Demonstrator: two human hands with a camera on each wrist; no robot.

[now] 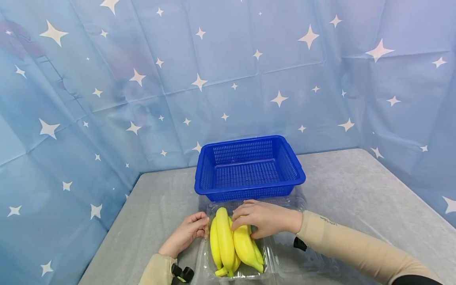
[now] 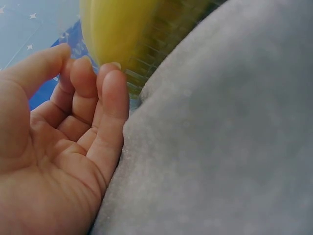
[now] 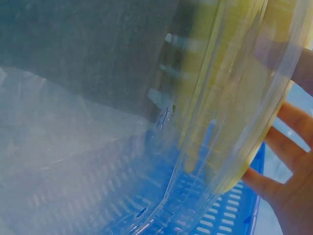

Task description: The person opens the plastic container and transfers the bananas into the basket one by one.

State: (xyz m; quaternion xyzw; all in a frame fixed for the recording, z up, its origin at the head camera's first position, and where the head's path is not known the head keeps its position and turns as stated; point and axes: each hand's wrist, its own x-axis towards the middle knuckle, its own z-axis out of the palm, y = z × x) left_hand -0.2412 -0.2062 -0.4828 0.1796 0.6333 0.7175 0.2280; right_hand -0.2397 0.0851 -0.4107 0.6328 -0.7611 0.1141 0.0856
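Note:
A bunch of yellow bananas (image 1: pixel 225 241) sits in a clear plastic clamshell container (image 1: pixel 269 257) at the front of the table. My right hand (image 1: pixel 265 218) grips the right part of the bunch from above, fingers on one side and thumb on the other. In the right wrist view its fingers (image 3: pixel 288 147) spread along a banana, seen through clear plastic. At the container's left side, my left hand (image 1: pixel 189 233) pinches the clear rim between thumb and fingertips. The left wrist view shows that hand (image 2: pixel 73 132) palm up, its fingertips close to the bananas.
Just behind the container stands a blue plastic basket (image 1: pixel 249 190) with nothing in it. The container's clear lid (image 1: pixel 303 257) lies folded out to the right, under my right forearm. A grey cloth covers the table (image 1: pixel 342 186). Blue star-patterned curtains (image 1: pixel 228 99) hang behind and at both sides.

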